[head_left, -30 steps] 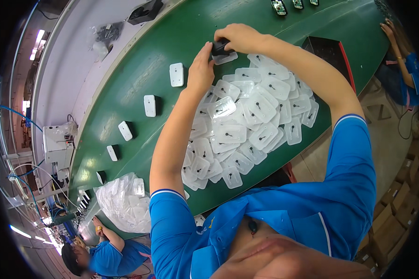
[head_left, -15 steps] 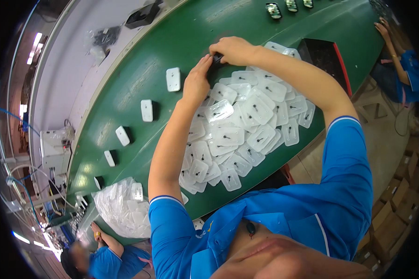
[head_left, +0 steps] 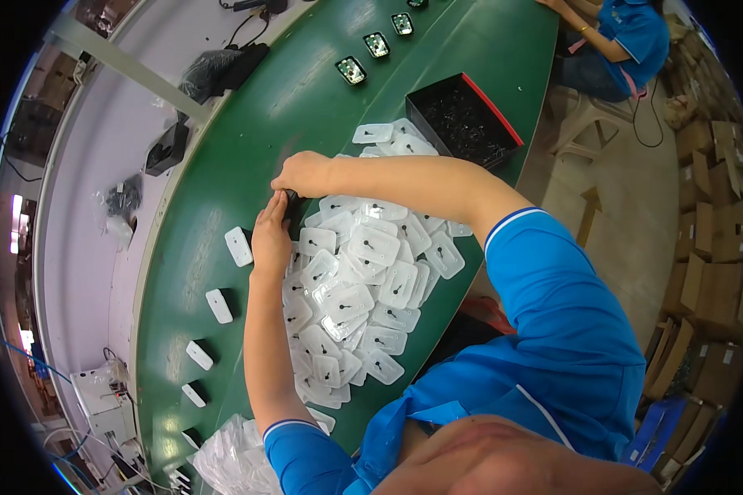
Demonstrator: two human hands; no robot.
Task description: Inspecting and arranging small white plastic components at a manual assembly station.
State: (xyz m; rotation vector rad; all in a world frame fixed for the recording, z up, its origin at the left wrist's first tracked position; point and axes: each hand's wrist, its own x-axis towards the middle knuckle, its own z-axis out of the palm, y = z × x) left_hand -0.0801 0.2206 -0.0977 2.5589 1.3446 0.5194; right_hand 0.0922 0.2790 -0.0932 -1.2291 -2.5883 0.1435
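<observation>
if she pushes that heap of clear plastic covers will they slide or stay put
The clear plastic covers look thin and glossy, so probably light and slippery. They overlap loosely on the green belt, so a push would likely make them slide and spread. Being flat, they shouldn't roll.

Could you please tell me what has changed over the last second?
Both hands, left and right, have come nearer the pile of white covers, working a small black part between them throughout. The white units along the belt have advanced. The black tray is unchanged.
</observation>
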